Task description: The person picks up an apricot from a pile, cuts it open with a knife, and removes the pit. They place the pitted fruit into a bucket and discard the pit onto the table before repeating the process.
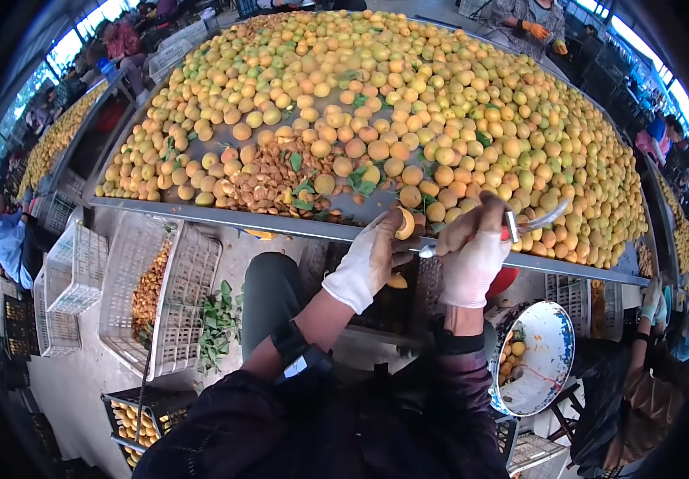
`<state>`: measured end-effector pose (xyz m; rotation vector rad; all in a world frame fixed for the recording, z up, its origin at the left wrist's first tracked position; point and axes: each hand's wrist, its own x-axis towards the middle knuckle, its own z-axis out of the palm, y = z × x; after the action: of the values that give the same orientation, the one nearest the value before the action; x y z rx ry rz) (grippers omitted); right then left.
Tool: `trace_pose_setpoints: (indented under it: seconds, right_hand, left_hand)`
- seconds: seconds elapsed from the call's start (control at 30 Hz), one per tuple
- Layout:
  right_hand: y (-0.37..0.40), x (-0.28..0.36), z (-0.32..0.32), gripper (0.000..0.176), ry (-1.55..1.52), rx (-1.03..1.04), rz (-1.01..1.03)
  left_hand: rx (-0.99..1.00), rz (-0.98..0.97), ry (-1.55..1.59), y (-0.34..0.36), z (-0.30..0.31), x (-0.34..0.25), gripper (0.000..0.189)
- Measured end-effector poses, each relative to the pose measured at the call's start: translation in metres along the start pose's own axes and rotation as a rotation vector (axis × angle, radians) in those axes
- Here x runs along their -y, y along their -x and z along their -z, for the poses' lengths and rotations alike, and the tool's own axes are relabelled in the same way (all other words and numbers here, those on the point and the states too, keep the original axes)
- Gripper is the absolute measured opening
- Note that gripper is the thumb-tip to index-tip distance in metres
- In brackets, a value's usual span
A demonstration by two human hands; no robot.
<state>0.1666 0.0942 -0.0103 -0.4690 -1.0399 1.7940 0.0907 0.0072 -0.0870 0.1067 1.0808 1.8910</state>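
My left hand (370,257), in a white glove with stained fingers, grips a cut apricot (405,224) at the table's front edge. My right hand (472,259), gloved too, is closed around a metal pitting tool (548,217). A curved metal end and a bit of red show past its knuckles, and a short metal tip points at the left hand. Just below the hands is another apricot piece (397,281). In front of them lie many whole apricots (520,136) on a metal-rimmed table (281,224), with a heap of brown pits (273,176) and green leaves.
At left stand white plastic crates (189,299), one holding brown pits, and a black crate (133,411) of apricots. A white bucket (548,359) with some apricots is at my right. Co-workers sit nearby; one wears orange gloves (534,30) across the table.
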Motion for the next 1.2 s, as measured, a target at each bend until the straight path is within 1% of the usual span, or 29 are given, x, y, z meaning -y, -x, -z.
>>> trace_pose_setpoints:
  seconds: [0.03,0.07,0.13,0.17,0.2,0.27,0.3,0.33,0.4,0.43,0.47,0.5,0.53,0.57,0.6,0.63,0.67,0.7,0.8,0.83,0.87,0.93,1.0,1.03,1.07,1.1,1.13,1.17,1.2]
  right_hand:
    - [-0.004,0.005,-0.005,0.03,-0.004,-0.023,0.012]
    - [-0.008,0.007,-0.008,0.03,-0.008,-0.045,0.026]
    - [-0.01,0.002,-0.014,0.027,0.139,-0.098,0.152]
    - [-0.006,0.001,-0.011,0.025,0.102,-0.048,0.108]
    - [-0.004,-0.003,-0.01,0.025,0.106,-0.048,0.11]
    - [-0.001,-0.011,-0.01,0.027,0.338,-0.138,0.336]
    - [0.002,-0.011,-0.006,0.028,0.362,-0.092,0.262]
    - [0.003,-0.013,-0.003,0.028,0.364,-0.094,0.261]
    - [0.002,-0.017,-0.001,0.025,0.405,-0.039,0.301]
    - [-0.001,-0.021,0.0,0.027,0.449,-0.05,0.353]
    - [-0.005,-0.02,0.004,0.027,0.447,-0.046,0.356]
    - [-0.009,-0.017,0.012,0.029,0.117,0.01,0.109]
    - [-0.009,-0.016,0.018,0.032,-0.211,0.062,-0.141]
    - [-0.01,-0.021,0.011,0.035,-0.135,-0.041,-0.141]
    - [-0.011,-0.021,0.011,0.035,-0.136,-0.033,-0.138]
    - [-0.011,-0.02,0.013,0.032,-0.209,0.016,-0.183]
    - [-0.01,-0.021,0.016,0.03,-0.279,0.06,-0.233]
    - [-0.015,-0.026,0.019,0.022,-0.409,0.054,-0.239]
    - [-0.021,-0.031,0.018,0.02,-0.495,0.037,-0.257]
    - [-0.03,-0.034,0.028,0.021,-0.608,0.116,-0.261]
    - [-0.034,-0.026,0.028,0.023,-0.643,0.076,-0.269]
    - [-0.029,-0.012,0.018,0.024,-0.369,0.028,-0.203]
    - [-0.022,0.0,0.014,0.027,0.094,0.193,-0.203]
    - [-0.028,-0.003,0.025,0.031,0.307,0.358,-0.278]
    - [-0.027,0.001,0.018,0.038,0.636,0.478,-0.309]
    - [-0.028,-0.014,0.02,0.036,0.709,0.564,-0.195]
    - [-0.03,-0.028,0.023,0.035,0.781,0.649,-0.078]
    - [-0.027,-0.017,0.016,0.03,0.768,0.565,-0.145]
    - [-0.029,-0.017,0.014,0.03,0.768,0.567,-0.14]
  left_hand:
    - [-0.037,0.047,0.038,0.009,-0.01,-0.002,0.046]
    - [-0.036,0.051,0.036,0.009,-0.013,0.003,0.046]
    - [0.039,0.104,0.259,0.011,-0.019,0.015,0.043]
    - [0.057,0.087,0.331,0.013,-0.022,0.019,0.041]
    - [0.06,0.088,0.335,0.014,-0.024,0.022,0.041]
    - [-0.057,0.085,0.314,0.016,-0.028,0.026,0.041]
    - [-0.098,0.058,0.337,0.022,-0.034,0.025,0.042]
    - [-0.098,0.061,0.337,0.022,-0.033,0.032,0.042]
    - [-0.139,-0.04,0.316,0.018,-0.033,0.039,0.04]
    - [-0.136,-0.045,0.318,0.018,-0.031,0.039,0.04]
    - [-0.1,0.008,0.325,0.023,-0.032,0.032,0.032]
    - [-0.067,0.065,0.33,0.028,-0.031,0.029,0.027]
    - [-0.072,0.068,0.33,0.029,-0.031,0.028,0.027]
    - [-0.117,0.166,0.374,0.028,-0.032,0.024,0.029]
    - [-0.158,0.257,0.419,0.025,-0.033,0.021,0.031]
    - [-0.085,0.259,0.459,0.022,-0.028,0.024,0.033]
    - [-0.088,0.26,0.457,0.023,-0.029,0.018,0.033]
    - [-0.091,0.268,0.419,0.024,-0.031,0.01,0.032]
    - [-0.103,0.262,0.378,0.024,-0.028,-0.004,0.031]
    - [-0.071,0.24,0.444,0.024,-0.024,-0.01,0.031]
    - [-0.042,0.222,0.513,0.025,-0.019,-0.015,0.032]
    - [-0.044,0.152,0.406,0.015,-0.007,-0.025,0.024]
    - [0.016,0.089,0.255,0.019,-0.007,-0.04,0.026]
    - [0.017,0.085,0.257,0.019,-0.006,-0.045,0.026]
    - [0.17,0.067,0.156,0.02,-0.006,-0.049,0.03]
    - [0.325,0.049,0.055,0.02,-0.007,-0.051,0.035]
    - [0.329,0.051,0.056,0.021,-0.007,-0.052,0.035]
    - [0.299,0.02,0.0,0.023,-0.008,-0.054,0.043]
    - [0.27,-0.015,-0.057,0.023,-0.009,-0.056,0.05]
